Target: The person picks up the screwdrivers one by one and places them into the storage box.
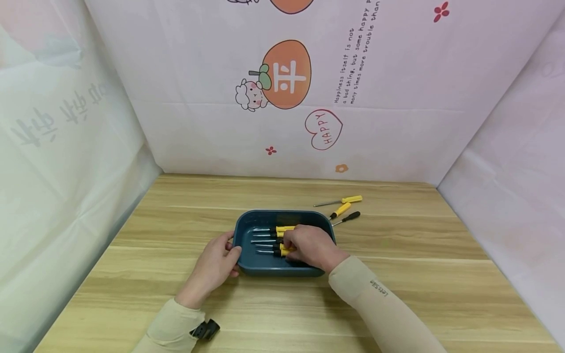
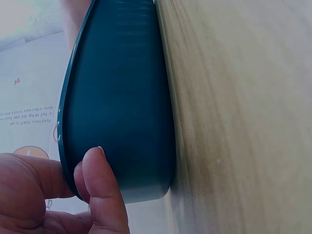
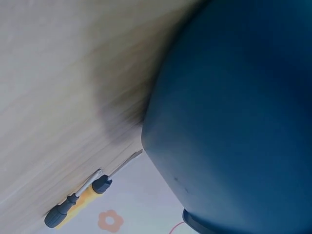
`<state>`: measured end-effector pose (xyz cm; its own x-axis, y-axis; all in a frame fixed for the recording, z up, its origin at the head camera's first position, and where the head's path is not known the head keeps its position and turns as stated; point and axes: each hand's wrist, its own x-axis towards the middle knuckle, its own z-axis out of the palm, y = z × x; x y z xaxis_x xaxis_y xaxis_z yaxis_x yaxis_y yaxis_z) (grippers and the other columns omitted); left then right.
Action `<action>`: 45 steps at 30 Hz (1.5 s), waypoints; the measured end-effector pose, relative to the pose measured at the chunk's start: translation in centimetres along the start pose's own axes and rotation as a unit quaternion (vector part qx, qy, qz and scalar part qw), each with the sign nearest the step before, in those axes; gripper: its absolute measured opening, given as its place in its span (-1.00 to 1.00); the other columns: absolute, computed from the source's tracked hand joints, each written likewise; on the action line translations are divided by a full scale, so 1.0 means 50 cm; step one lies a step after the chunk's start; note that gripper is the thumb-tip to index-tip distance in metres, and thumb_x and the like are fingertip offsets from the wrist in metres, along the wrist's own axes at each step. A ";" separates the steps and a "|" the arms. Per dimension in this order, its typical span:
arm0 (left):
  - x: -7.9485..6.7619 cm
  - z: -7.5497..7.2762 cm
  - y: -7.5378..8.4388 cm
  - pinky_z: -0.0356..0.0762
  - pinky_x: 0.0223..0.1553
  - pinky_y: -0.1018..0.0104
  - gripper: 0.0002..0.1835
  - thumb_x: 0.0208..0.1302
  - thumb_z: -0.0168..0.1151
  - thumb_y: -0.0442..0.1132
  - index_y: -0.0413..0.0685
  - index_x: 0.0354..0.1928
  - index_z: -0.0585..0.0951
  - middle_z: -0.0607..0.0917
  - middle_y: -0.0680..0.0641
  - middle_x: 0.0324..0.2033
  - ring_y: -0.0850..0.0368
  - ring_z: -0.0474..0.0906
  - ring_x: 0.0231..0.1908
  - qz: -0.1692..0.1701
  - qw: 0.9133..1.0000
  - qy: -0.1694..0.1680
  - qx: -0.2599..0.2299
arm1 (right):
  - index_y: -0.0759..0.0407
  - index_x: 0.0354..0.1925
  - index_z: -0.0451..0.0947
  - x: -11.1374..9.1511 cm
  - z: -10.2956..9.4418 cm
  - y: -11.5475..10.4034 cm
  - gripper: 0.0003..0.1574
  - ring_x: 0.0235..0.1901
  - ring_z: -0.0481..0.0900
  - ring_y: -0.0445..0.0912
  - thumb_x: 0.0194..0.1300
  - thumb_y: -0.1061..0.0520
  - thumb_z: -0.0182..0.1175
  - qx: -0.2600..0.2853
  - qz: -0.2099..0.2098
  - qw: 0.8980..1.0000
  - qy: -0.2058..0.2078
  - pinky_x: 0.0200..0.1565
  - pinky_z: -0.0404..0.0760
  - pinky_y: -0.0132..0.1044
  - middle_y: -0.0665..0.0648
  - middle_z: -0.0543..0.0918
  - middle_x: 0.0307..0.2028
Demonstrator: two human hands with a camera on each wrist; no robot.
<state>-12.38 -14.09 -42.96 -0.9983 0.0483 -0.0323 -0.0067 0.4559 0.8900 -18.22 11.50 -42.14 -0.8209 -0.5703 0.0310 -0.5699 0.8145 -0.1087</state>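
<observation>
A dark blue rectangular tray (image 1: 282, 269) with raised walls sits on the table. Its left end is gripped by my left hand (image 1: 215, 262), thumb at the rim and fingers against the outer wall. The left wrist view shows those fingers (image 2: 105, 192) at the tray's corner. Inside lie several screwdrivers (image 1: 282, 229) in a row, yellow and black handles to the right, metal shafts to the left. My right hand (image 1: 311, 245) reaches in over the right wall and pinches a screwdriver by its handle, partly hidden beneath the fingers.
Behind the tray's right corner lie a yellow screwdriver (image 1: 351, 199), a yellow-and-black one (image 1: 341, 210) and a black-handled one (image 1: 351, 215). Printed cloth (image 1: 212, 142) rises behind the wooden table (image 1: 415, 274) and along both sides.
</observation>
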 end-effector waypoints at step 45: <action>0.000 -0.001 0.002 0.75 -0.51 0.28 -0.43 0.52 0.12 -0.29 -0.33 0.49 0.34 0.57 -0.19 -0.14 0.12 0.63 -0.51 -0.006 1.000 -0.002 0.002 | -0.08 -0.21 0.71 0.003 -0.002 0.008 -0.74 -0.30 0.54 -0.22 0.21 -0.10 0.54 0.015 0.008 1.000 0.002 -0.07 0.71 -0.32 -0.09 0.71 -0.26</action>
<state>-12.38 -14.08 -42.85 -0.9980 0.0462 -0.0438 -0.0177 0.4596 0.8879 -18.59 11.75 -42.07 -0.8304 -0.5562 0.0331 -0.5549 0.8201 -0.1399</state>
